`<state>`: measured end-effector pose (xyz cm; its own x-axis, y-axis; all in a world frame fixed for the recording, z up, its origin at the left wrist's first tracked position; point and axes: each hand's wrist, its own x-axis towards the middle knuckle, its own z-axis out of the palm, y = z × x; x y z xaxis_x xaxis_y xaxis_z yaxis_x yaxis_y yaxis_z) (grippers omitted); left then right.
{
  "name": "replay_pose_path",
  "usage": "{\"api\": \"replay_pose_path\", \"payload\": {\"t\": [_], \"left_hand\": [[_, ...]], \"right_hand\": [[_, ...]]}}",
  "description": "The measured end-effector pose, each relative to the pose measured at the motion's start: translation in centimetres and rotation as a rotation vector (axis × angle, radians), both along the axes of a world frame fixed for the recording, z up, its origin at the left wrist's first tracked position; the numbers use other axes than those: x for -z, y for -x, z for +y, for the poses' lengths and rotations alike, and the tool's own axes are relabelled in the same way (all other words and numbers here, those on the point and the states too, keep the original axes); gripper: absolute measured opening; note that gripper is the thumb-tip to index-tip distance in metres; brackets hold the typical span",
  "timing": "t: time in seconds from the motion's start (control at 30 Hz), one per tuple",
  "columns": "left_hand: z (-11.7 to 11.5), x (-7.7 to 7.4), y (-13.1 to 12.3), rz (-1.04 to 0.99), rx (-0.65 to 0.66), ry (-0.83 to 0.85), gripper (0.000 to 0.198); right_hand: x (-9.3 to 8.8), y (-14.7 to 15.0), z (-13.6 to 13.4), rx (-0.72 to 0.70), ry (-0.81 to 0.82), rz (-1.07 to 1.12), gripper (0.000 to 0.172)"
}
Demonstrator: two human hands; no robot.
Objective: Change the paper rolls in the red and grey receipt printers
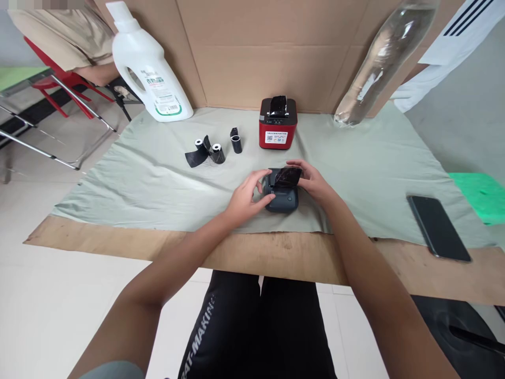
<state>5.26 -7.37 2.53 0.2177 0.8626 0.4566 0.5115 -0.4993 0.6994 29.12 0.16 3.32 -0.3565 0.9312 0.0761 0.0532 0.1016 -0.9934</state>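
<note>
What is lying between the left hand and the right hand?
The head view shows a dark device there, a black sheet over part of it.

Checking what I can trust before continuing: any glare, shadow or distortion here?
Head view: glare streaks the clear bottle; shadows on the cloth look soft; the dark device and its black strip contrast little; that bottle and the white bottle splay outward, probably wide-lens stretch.

Two bare hands [245,200], one dark blue-grey device [282,203], one red boxy machine [278,129] — three small black rolls [237,145], one phone [439,227], one white jug [152,79], one clear bottle [379,63] — one red chair [74,81], two other people [67,37]
</note>
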Motion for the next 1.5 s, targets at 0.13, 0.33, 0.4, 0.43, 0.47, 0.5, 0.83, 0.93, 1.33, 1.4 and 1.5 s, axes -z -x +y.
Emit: {"api": "replay_pose_path", "payload": {"t": [0.13, 0.33, 0.4, 0.43, 0.47, 0.5, 0.83, 0.93, 1.33, 1.4, 1.5], "left_hand": [[0.7, 0.1, 0.8, -0.016, 0.019, 0.099, 0.067], [1.2, 0.3, 1.7, 0.033, 0.107, 0.123, 0.065], [1.2, 0.6, 1.8, 0.062, 0.117, 0.062, 0.063], [1.2, 0.8, 1.8, 0.068, 0.120, 0.032, 0.062], [1.2, 1.0, 1.8, 0.068, 0.122, 0.009, 0.061], [1.1, 1.2, 1.7, 0.068, 0.124, -0.006, 0.059], [0.5, 0.6, 1.1, 0.251, 0.082, -0.039, 0.052], [0.7, 0.7, 0.8, 0.283, 0.034, 0.018, 0.063], [-0.2, 1.2, 0.1, 0.704, -0.038, 0.183, 0.062], [-0.3, 1.2, 0.2, 0.699, -0.011, 0.171, 0.062], [-0.4, 1.2, 0.2, 0.686, 0.032, 0.174, 0.061]], "right_hand": [[-0.5, 0.0, -0.4, -0.036, 0.040, 0.006, 0.053], [-0.6, 0.2, -0.6, -0.062, 0.008, 0.046, 0.047], [-0.6, 0.3, -0.7, -0.056, 0.004, 0.051, 0.047], [-0.6, 0.4, -0.8, -0.054, 0.005, 0.048, 0.047], [-0.7, 0.5, -0.8, -0.056, 0.006, 0.044, 0.047], [-0.8, 0.5, -0.9, -0.062, 0.006, 0.040, 0.047], [0.1, 0.3, -2.0, 0.104, 0.003, 0.006, 0.050], [0.8, 0.9, -4.8, 0.358, 0.127, -0.056, 0.048], [0.3, 5.5, -7.7, 0.533, -0.254, -0.505, 0.094], [-0.8, 3.4, -6.1, 0.544, -0.246, -0.455, 0.079], [-2.7, 0.1, -2.2, 0.689, -0.294, -0.531, 0.086]]}}
